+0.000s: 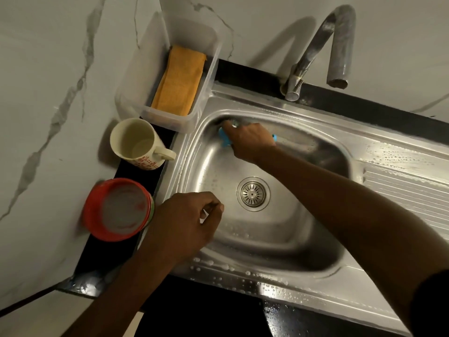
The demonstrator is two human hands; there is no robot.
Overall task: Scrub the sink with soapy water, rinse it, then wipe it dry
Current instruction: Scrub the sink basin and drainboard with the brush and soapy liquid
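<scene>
Your right hand (250, 139) grips a blue plastic scrubber (223, 138) against the far wall of the stainless steel sink (267, 239), at its far-left corner. The scrubber's long axis runs left-right along that wall, mostly hidden. Your left hand (187, 222) hovers over the near-left rim, fingers curled, apparently holding nothing.

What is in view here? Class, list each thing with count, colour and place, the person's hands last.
counter: one, black, around sink
sink: one, steel, wet, in counter
drain strainer: one, steel, basin's middle
tap: one, steel, behind basin
tub: one, clear plastic, counter's back left
cloth: one, orange, folded in tub
mug: one, cream, left of sink
container: one, red, nearer than mug
scrubber: one, blue, basin's back wall
left hand: fingers curled, over sink's left rim
right hand: grips scrubber
</scene>
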